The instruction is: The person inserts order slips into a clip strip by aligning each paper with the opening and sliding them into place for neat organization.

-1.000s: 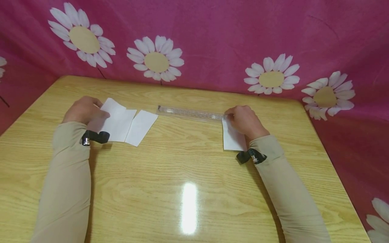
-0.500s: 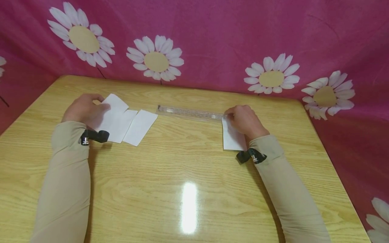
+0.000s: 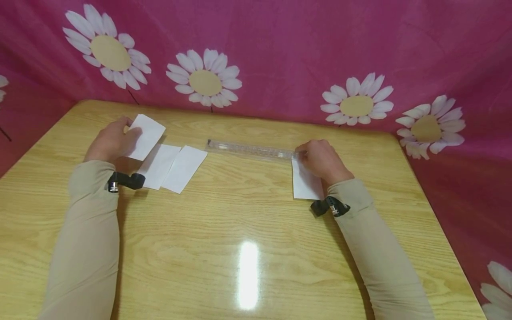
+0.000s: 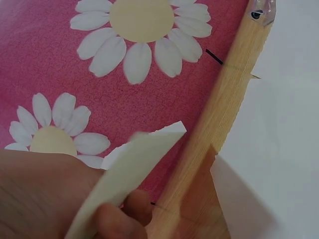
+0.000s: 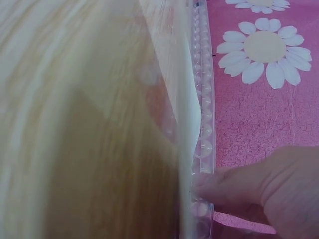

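Note:
In the head view my left hand [image 3: 109, 141] pinches a white piece of paper [image 3: 147, 136], lifted at a tilt over the table. The left wrist view shows this paper [image 4: 129, 167] nearly edge-on between thumb and fingers. Below it lie two more white paper pieces, one piece [image 3: 163, 163] partly under the other piece [image 3: 186, 169] or touching it; I cannot tell which. My right hand [image 3: 323, 161] pinches the right end of a clear plastic ruler [image 3: 252, 150], thumb on its edge in the right wrist view. Another white paper piece [image 3: 305, 183] lies under that hand, partly hidden.
A wooden table [image 3: 224, 222] carries everything, with a bright light reflection near its front. Behind it hangs a pink cloth [image 3: 280, 58] with large white flowers, close to the table's back edge. Each wrist bears a black strap mount.
My left hand has raised its paper piece up and away from the pieces beneath, uncovering more of the middle one. The right hand and the ruler have stayed in place.

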`<state>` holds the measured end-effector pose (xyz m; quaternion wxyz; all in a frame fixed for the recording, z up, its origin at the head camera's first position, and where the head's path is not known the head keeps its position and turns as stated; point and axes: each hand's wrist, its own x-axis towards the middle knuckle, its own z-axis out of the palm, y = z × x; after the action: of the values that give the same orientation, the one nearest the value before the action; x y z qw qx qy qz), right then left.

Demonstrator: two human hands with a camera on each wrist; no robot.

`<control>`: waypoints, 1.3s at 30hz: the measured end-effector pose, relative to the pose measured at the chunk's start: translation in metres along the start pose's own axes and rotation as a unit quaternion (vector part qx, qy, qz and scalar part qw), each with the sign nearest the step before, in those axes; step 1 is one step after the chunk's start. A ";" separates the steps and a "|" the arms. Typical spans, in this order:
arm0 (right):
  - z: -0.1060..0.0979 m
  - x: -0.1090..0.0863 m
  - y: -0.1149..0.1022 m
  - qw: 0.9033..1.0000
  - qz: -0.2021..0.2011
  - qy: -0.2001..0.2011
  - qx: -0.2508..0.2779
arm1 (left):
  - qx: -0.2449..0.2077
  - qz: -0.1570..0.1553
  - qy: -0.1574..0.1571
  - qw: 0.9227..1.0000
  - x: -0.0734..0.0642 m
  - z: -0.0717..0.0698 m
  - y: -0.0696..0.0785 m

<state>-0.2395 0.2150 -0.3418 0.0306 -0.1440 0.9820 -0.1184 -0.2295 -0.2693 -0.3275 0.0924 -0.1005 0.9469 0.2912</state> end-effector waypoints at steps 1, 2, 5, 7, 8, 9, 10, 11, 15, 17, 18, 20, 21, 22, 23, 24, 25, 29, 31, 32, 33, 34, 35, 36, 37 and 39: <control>0.000 0.000 0.000 1.000 0.003 -0.001 0.000 | 0.000 0.003 0.001 1.000 0.000 0.000 0.000; 0.000 -0.001 -0.001 1.000 0.007 -0.003 -0.001 | 0.000 0.004 0.002 1.000 0.000 0.001 0.000; 0.000 -0.002 -0.001 1.000 0.012 -0.005 -0.005 | 0.001 0.006 0.003 1.000 0.001 0.002 0.000; 0.000 -0.002 -0.001 1.000 0.012 -0.004 -0.007 | 0.009 0.009 0.002 1.000 0.002 0.002 -0.001; 0.000 -0.002 -0.001 1.000 0.012 -0.003 -0.008 | 0.012 0.011 0.001 1.000 0.002 0.003 -0.001; 0.000 -0.002 -0.002 1.000 0.011 -0.002 -0.008 | 0.016 0.011 0.001 1.000 0.003 0.003 -0.001; 0.000 -0.002 -0.002 1.000 0.010 0.000 -0.010 | 0.019 0.011 -0.001 1.000 0.003 0.003 -0.001; 0.000 -0.002 -0.002 1.000 0.009 0.001 -0.011 | 0.023 0.012 -0.002 1.000 0.002 0.004 -0.001; 0.000 -0.003 -0.002 1.000 0.005 0.005 -0.013 | 0.022 -0.005 -0.013 1.000 0.001 0.004 -0.001; 0.000 -0.003 -0.002 1.000 0.003 0.005 -0.013 | 0.025 -0.007 -0.016 1.000 0.001 0.004 -0.001; 0.000 -0.003 -0.002 1.000 0.003 0.004 -0.013 | 0.026 -0.007 -0.016 1.000 0.001 0.004 -0.001; 0.000 -0.002 -0.002 1.000 0.003 0.003 -0.013 | 0.031 0.001 -0.012 0.999 0.000 0.005 -0.002; 0.000 -0.002 -0.002 1.000 0.004 0.002 -0.013 | 0.032 0.004 -0.011 0.999 0.000 0.005 -0.002; 0.000 -0.002 -0.002 1.000 0.004 0.001 -0.012 | 0.031 0.008 -0.010 0.999 0.000 0.005 -0.002; 0.000 -0.002 -0.002 1.000 0.004 0.001 -0.012 | 0.030 0.010 -0.011 0.999 -0.001 0.006 -0.002; 0.000 -0.002 -0.002 1.000 0.005 0.000 -0.011 | 0.026 0.008 -0.014 1.000 -0.001 0.006 -0.002; 0.000 -0.001 -0.002 1.000 0.005 0.000 -0.010 | 0.024 0.006 -0.016 1.000 -0.001 0.006 -0.001; 0.001 -0.002 -0.002 1.000 0.004 0.003 -0.008 | 0.020 0.002 -0.029 0.999 0.000 0.008 0.000; 0.001 -0.002 -0.002 1.000 0.003 0.005 -0.007 | 0.025 0.005 -0.032 0.999 0.002 0.008 0.000; 0.001 -0.002 -0.002 1.000 0.003 0.005 -0.007 | 0.027 0.006 -0.035 0.999 0.003 0.009 0.000; 0.001 -0.002 -0.002 1.000 0.004 0.005 -0.007 | 0.030 0.009 -0.038 0.999 0.004 0.009 0.000; 0.000 -0.002 -0.002 1.000 0.004 0.004 -0.007 | 0.032 0.010 -0.040 0.999 0.005 0.009 0.001; 0.000 -0.002 -0.002 1.000 0.005 0.004 -0.006 | 0.034 0.011 -0.042 0.998 0.005 0.010 0.001; 0.000 -0.002 -0.002 1.000 0.006 0.004 -0.006 | 0.034 0.012 -0.046 0.998 0.006 0.010 0.002; 0.000 -0.002 -0.002 1.000 0.008 0.004 -0.006 | 0.037 0.014 -0.048 0.998 0.007 0.011 0.003; 0.000 -0.002 -0.002 1.000 0.010 0.003 -0.005 | 0.036 0.014 -0.049 0.998 0.008 0.013 0.004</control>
<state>-0.2368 0.2139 -0.3414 0.0282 -0.1340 0.9841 -0.1132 -0.2365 -0.2593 -0.3379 0.1381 -0.0695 0.9523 0.2630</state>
